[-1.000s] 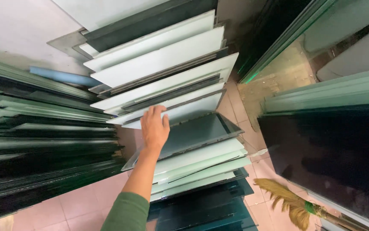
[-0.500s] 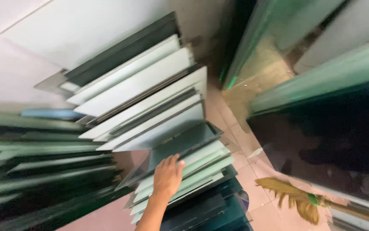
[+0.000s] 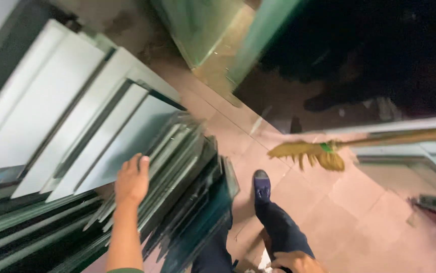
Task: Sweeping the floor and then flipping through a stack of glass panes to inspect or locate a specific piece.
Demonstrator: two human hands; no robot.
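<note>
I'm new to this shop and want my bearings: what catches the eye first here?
The stacked glass sheets leaning at left, with the left hand resting on their edges. A broom lies on the tiled floor at right, beyond the person's dark shoe. The right hand hangs low by the leg.

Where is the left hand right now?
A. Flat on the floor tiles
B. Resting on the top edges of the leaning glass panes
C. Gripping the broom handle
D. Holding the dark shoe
B. The left hand lies on the upper edges of the stacked glass panes, well apart from the broom lying on the tiled floor and from the dark shoe.
</note>
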